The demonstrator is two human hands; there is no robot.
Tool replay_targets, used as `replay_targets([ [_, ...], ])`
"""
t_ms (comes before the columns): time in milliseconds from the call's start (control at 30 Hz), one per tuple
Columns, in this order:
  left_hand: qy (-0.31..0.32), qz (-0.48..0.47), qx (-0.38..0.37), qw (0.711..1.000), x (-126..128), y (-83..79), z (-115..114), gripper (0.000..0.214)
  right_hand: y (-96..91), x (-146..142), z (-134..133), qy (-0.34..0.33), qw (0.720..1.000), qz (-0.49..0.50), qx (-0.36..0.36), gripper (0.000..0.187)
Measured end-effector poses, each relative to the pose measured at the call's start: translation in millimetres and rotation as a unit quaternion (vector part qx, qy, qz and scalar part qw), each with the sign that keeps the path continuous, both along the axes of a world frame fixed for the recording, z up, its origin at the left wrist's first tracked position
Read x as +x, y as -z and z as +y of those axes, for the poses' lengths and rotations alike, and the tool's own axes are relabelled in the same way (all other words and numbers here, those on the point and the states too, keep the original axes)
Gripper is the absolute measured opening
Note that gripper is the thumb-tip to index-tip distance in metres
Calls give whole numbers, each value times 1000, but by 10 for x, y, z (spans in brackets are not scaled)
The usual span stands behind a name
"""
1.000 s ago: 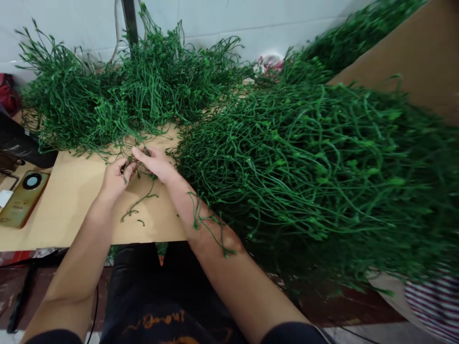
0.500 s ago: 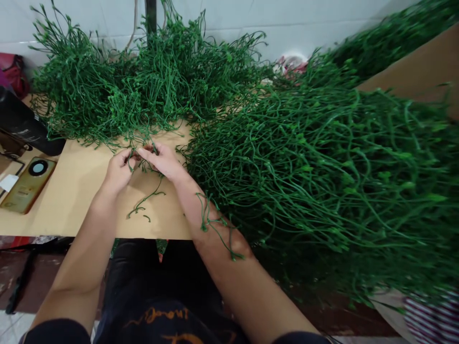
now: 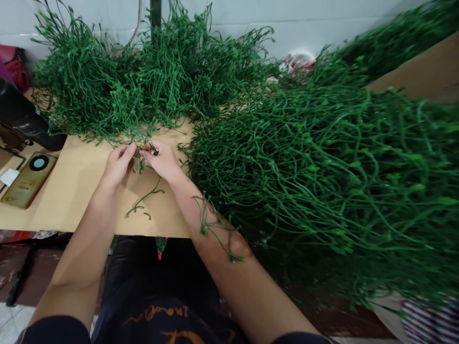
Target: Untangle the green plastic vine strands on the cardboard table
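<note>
My left hand [image 3: 118, 165] and my right hand [image 3: 162, 160] meet over the tan table top [image 3: 71, 191], fingers pinched together on a thin green plastic stem [image 3: 143, 198] that trails down toward the table edge. Both hands are closed on its upper end. Another loose green sprig [image 3: 215, 227] drapes over my right forearm. A low heap of green stems [image 3: 136, 91] lies just beyond my hands against the wall. A much larger mass of green stems [image 3: 322, 181] fills the right side, right beside my right arm.
A gold phone [image 3: 27, 179] lies at the table's left edge beside a black object [image 3: 21, 122]. A red bag [image 3: 16, 71] sits at the far left. A tan board [image 3: 426, 71] rises at the right. Striped cloth [image 3: 430, 320] shows bottom right.
My hands have shifted slightly up toward the back heap while still pinching the stem. The view has drifted left and down a little.
</note>
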State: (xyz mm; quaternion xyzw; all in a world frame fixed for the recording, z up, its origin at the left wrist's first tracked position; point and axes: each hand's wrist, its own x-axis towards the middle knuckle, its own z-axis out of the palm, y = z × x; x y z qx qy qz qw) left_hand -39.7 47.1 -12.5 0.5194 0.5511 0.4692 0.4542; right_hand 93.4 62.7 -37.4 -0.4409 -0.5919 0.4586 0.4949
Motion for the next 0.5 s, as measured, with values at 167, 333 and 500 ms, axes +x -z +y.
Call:
replay_targets([
  [167, 34, -15, 12, 999, 6, 18, 1, 36, -65, -3, -61, -3, 1000, -8, -2, 9],
  [333, 30, -22, 6, 999, -17, 66, 36, 33, -72, -6, -70, -16, 1000, -13, -1, 10],
  [500, 25, -29, -10, 999, -21, 67, 54, 21, -37, -20, -48, -42, 998, -37, -8, 14],
])
